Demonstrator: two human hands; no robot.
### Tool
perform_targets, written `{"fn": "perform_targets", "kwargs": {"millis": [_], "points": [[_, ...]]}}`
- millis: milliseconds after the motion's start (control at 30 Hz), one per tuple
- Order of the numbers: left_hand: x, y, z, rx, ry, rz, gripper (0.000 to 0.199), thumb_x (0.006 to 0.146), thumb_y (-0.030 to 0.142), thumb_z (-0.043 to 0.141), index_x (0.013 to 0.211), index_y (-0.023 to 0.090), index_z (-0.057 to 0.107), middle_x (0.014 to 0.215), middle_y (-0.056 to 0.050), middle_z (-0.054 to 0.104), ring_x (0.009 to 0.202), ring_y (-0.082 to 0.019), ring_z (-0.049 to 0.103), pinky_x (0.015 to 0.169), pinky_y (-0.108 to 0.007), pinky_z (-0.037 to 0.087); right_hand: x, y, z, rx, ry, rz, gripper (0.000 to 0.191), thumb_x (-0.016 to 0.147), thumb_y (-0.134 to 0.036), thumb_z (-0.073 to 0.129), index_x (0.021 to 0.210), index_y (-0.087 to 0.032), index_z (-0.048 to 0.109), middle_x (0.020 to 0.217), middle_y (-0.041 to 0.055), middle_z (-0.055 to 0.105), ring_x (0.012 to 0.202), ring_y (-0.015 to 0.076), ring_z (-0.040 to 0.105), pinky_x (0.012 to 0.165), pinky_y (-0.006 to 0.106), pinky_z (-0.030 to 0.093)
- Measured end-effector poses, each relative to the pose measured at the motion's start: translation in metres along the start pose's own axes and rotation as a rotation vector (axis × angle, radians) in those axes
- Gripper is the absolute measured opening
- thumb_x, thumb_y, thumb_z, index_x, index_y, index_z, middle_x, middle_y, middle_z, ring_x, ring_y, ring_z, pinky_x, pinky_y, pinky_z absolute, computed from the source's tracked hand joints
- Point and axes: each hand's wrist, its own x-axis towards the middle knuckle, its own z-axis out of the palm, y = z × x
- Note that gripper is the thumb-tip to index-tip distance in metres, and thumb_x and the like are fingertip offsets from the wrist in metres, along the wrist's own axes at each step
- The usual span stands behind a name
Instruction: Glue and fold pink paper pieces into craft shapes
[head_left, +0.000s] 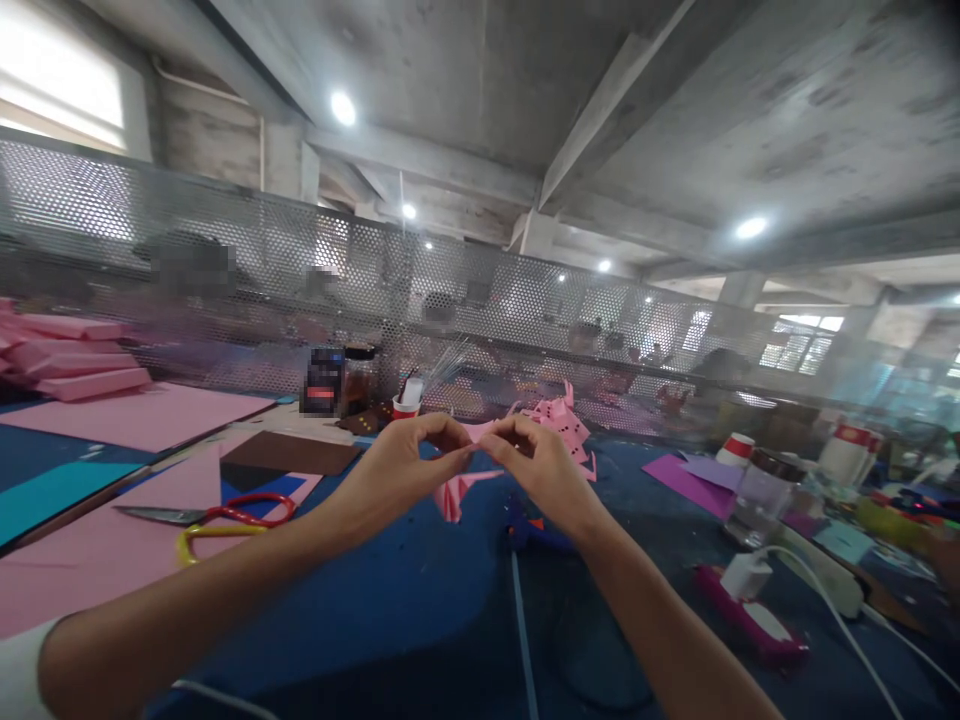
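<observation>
Both hands meet at the middle of the view, over the blue table. My left hand pinches a piece of folded pink paper between thumb and fingertips. My right hand pinches the same paper from the other side, its fingertips almost touching those of the left. A pointed, pleated part of the paper hangs below the left fingers; the fingers cover some of the rest. Just behind the right hand stands a pink folded-paper figure with dark dots and spiky ends. Under the right wrist lies a dark blue object with an orange spot, partly hidden.
Scissors with red and yellow handles lie at left on pink sheets. Folded pink pieces are stacked farther left. A red-and-white cup stands behind the hands. At right are a clear jar and a magenta power strip with a plugged-in charger.
</observation>
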Motion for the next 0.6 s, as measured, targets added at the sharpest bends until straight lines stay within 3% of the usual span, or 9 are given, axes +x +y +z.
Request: {"fn": "perform_targets", "kwargs": {"millis": [367,600], "points": [[0.001,-0.007,0.007,-0.046,0.081,0.001,0.017,0.084,0.037,0.071,0.083,0.020,0.072,0.081,-0.001,0.072,0.083,-0.019,0.065,0.081,-0.032,0.051,0.003,0.009,0.003,0.068,0.023,0.035,0.024,0.088,-0.044,0.071,0.089,-0.020,0.068,0.084,0.0012,0.067,0.077,0.0150,0.060,0.075,0.031,0.048],[-0.001,-0.009,0.007,-0.079,0.076,-0.030,0.018,0.083,0.037,0.072,0.082,0.019,0.074,0.081,-0.002,0.072,0.082,-0.019,0.065,0.078,-0.032,0.053,0.002,0.014,0.009,0.168,-0.034,0.080,0.025,0.090,-0.045,0.068,0.085,-0.020,0.068,0.078,-0.0003,0.062,0.073,0.0137,0.057,0.073,0.030,0.045]]}}
